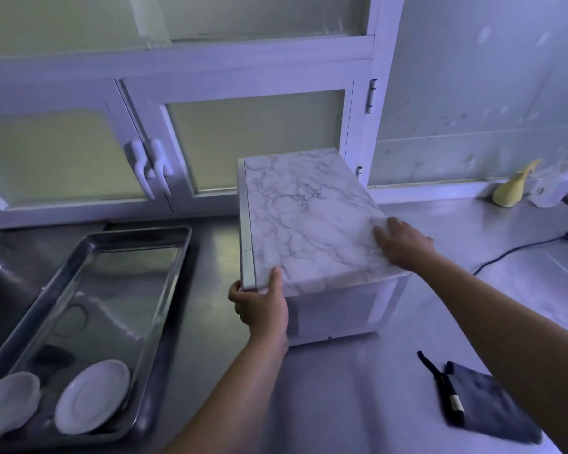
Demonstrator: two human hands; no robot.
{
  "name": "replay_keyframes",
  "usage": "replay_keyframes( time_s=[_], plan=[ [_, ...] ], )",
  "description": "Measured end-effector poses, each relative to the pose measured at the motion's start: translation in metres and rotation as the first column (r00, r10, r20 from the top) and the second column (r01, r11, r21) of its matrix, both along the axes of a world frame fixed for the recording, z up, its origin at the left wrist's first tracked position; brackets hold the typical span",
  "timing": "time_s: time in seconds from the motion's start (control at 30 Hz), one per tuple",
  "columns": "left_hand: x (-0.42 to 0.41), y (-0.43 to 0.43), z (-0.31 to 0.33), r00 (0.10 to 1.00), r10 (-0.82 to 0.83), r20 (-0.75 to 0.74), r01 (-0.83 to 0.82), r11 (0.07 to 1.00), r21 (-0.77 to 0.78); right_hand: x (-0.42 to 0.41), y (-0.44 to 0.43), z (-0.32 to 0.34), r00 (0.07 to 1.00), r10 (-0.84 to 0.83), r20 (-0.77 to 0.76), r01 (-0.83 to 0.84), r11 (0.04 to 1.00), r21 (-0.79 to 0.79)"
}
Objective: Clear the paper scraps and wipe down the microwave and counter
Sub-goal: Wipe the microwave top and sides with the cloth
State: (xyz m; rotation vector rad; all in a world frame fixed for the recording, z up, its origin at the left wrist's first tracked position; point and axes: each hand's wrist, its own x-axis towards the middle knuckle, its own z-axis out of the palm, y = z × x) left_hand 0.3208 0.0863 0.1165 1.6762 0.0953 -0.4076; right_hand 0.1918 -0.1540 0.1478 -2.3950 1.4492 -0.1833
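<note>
A white microwave (338, 306) with a marble-patterned top (302, 217) stands on the steel counter (358, 388), its door side turned left. My left hand (259, 306) grips its near left top corner, thumb on the marble top and fingers curled round the edge. On the near right part of the top, my right hand (404, 244) lies flat with its fingers spread. A dark cloth (492, 404) lies on the counter at the near right. No paper scraps are visible.
A steel tray (164, 290) at the left holds two white plates (92, 398). A black power cord (518, 250) runs across the counter at the right. A yellow object (512, 188) and a clear bottle (558, 181) stand by the back wall. Cabinet doors (250, 139) stand behind.
</note>
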Motion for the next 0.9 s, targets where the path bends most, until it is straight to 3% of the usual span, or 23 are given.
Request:
replay_keyframes(
  time_s=[0.3, 0.57, 0.9],
  plan=[
    [0.025, 0.018, -0.005, 0.997, -0.068, 0.031, 0.069, 0.996, -0.050, -0.003, 0.032, 0.001, 0.996, -0.092, -0.014, 0.093, 0.995, 0.026],
    [0.059, 0.032, -0.011, 0.971, -0.230, 0.063, 0.235, 0.968, -0.092, -0.029, 0.078, -0.003, 0.982, -0.190, 0.026, 0.189, 0.982, 0.019],
    [0.102, 0.032, -0.015, 0.904, -0.428, -0.018, 0.417, 0.888, -0.191, -0.045, 0.143, -0.003, 0.946, -0.317, 0.070, 0.316, 0.949, 0.023]
  ],
)
